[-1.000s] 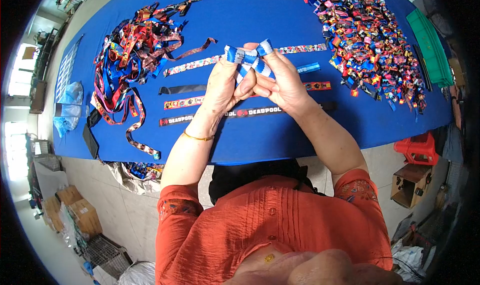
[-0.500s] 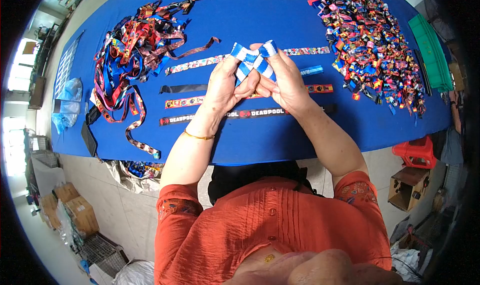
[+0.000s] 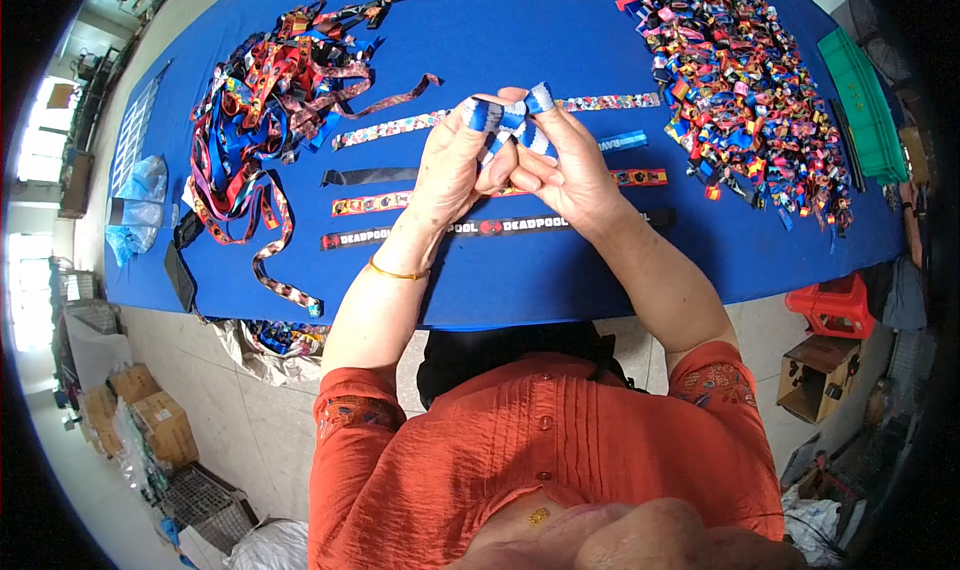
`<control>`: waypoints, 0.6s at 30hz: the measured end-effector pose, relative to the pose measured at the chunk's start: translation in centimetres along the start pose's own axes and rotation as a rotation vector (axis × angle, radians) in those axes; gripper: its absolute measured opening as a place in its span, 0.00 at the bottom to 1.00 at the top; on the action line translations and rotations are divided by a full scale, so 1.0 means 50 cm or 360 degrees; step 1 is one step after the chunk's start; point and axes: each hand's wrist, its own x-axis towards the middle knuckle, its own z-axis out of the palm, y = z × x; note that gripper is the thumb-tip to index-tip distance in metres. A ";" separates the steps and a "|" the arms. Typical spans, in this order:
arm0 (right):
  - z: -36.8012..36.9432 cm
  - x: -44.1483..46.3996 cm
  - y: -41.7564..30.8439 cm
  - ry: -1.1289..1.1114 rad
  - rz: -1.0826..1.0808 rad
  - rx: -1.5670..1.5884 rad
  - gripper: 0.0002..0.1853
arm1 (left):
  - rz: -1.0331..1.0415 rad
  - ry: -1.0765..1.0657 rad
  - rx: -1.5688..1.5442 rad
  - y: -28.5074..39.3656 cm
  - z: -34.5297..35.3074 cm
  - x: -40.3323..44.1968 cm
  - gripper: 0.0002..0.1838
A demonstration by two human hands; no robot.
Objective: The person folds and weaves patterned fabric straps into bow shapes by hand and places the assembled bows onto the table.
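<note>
White capitals are spelling "DEADPOOL" on a black strap (image 3: 535, 225) lying across the counter (image 3: 520, 30); the word is repeating along it, partly covered. Just beside the right hand (image 3: 572, 175), a blue strap (image 3: 626, 141) is bearing letters seeming to start "RAV", the rest being too small to tell. Markings on a cardboard box (image 3: 165, 432) are looking illegible.

1. Green plastic tray (image 3: 862, 105) parked over at the right end of the blue surface (image 3: 500, 30).
2. Red plastic stool (image 3: 838, 308) on the floor (image 3: 250, 425), same side, with an open-fronted brown box (image 3: 822, 355) right near it.
3. Couple of cardboard boxes (image 3: 165, 432) down on the left, plus a wire crate (image 3: 207, 498) near them.
4. Some bluish plastic bags (image 3: 148, 182), surface's left end.
</note>
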 end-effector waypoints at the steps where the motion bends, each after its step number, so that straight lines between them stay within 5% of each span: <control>1: 0.004 -0.001 -0.003 0.0034 -0.0015 -0.0048 0.20 | -0.0014 0.0025 -0.0023 -0.001 0.001 0.000 0.29; 6: 0.035 -0.004 -0.011 0.0206 -0.0058 -0.0227 0.21 | -0.0304 0.0129 -0.0257 0.001 -0.014 0.001 0.26; 14: 0.020 -0.004 -0.010 0.0144 -0.0117 -0.0382 0.22 | -0.0106 -0.0183 -0.0009 -0.001 -0.031 0.003 0.25; 18: 0.021 -0.001 -0.003 0.0206 -0.0134 -0.0461 0.21 | -0.0080 0.0031 0.0024 0.006 -0.005 0.003 0.11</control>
